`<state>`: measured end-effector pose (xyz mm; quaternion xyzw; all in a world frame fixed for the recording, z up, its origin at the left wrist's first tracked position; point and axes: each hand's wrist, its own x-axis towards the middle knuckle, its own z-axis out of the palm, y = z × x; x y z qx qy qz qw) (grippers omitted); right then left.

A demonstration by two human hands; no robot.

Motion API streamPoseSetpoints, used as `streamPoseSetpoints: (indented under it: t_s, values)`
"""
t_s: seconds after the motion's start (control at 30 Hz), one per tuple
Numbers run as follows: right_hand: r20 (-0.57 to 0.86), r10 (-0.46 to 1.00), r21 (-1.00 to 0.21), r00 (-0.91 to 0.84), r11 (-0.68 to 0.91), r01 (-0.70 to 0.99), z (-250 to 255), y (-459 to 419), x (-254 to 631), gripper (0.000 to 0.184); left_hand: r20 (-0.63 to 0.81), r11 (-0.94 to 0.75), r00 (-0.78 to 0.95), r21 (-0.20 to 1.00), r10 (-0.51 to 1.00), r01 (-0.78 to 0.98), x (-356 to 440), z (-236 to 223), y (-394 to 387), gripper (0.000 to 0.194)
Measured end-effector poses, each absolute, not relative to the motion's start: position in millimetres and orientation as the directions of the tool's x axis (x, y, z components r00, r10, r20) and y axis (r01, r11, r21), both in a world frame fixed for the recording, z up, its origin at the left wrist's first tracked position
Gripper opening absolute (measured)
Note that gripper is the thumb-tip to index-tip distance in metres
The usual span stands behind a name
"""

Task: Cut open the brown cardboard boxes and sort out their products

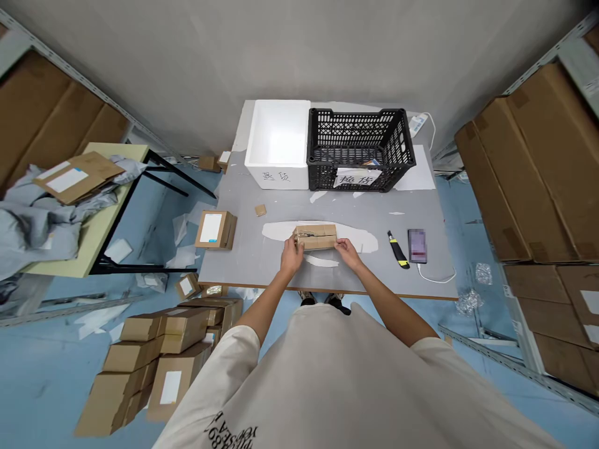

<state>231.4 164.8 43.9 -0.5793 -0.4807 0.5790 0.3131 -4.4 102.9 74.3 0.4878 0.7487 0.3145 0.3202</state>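
Observation:
A small brown cardboard box, with clear tape along its top seam and left end, rests on the grey table near its front middle. My left hand grips the box's left end, thumb in front and fingers at the side. At the opposite end, my right hand pinches the lower right corner. To the right lie a yellow and black utility knife and a phone with a white cable plugged in.
A white foam box and a black plastic crate stand along the back of the table. A labelled carton sits at the left edge. Stacked cartons fill the floor at lower left. Shelves with large boxes flank the right.

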Motion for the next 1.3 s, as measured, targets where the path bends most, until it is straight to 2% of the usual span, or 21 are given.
streamPoseSetpoints:
  t_s: [0.1, 0.33, 0.57, 0.7, 0.8, 0.9, 1.0, 1.07, 1.17, 1.3]
  values:
    - [-0.334, 0.935, -0.922, -0.120, -0.299, 0.245, 45, 163, 233, 0.043, -0.196, 0.312, -0.281, 0.827, 0.940, 0.467, -1, 60, 99, 0.053]
    - [-0.297, 0.954, -0.885, 0.029, -0.287, 0.366, 53, 156, 289, 0.038, -0.244, 0.287, -0.163, 0.890, 0.956, 0.354, 48, 40, 110, 0.054]
    - [-0.314, 0.941, -0.841, 0.128, -0.338, 0.423, 51, 148, 346, 0.039, -0.251, 0.251, -0.044, 0.904, 0.967, 0.346, 92, 26, 119, 0.054]
    - [-0.385, 0.914, -0.805, 0.127, -0.400, 0.439, 36, 150, 367, 0.038, -0.291, 0.283, -0.037, 0.879, 0.956, 0.385, 99, 20, 118, 0.051]
    - [-0.445, 0.877, -0.717, 0.180, -0.469, 0.515, 28, 156, 388, 0.041, -0.303, 0.293, -0.044, 0.858, 0.952, 0.422, 99, 18, 116, 0.050]
    - [-0.444, 0.855, -0.598, 0.267, -0.505, 0.622, 23, 165, 416, 0.046, -0.315, 0.306, -0.055, 0.843, 0.947, 0.442, 101, 17, 116, 0.049]
    - [-0.399, 0.852, -0.323, 0.338, -0.476, 0.818, 19, 173, 441, 0.049, -0.329, 0.321, -0.060, 0.838, 0.942, 0.442, 102, 17, 117, 0.049]
    - [-0.367, 0.869, -0.185, 0.332, -0.418, 0.889, 15, 178, 453, 0.049, -0.338, 0.330, -0.062, 0.837, 0.939, 0.436, 104, 19, 117, 0.051]
    - [-0.335, 0.903, -0.106, 0.268, -0.319, 0.942, 6, 186, 462, 0.048, -0.346, 0.340, -0.066, 0.835, 0.936, 0.432, 105, 21, 117, 0.052]
    - [-0.329, 0.921, -0.081, 0.209, -0.248, 0.965, -9, 196, 466, 0.050, -0.357, 0.354, -0.077, 0.830, 0.931, 0.431, 107, 23, 117, 0.053]
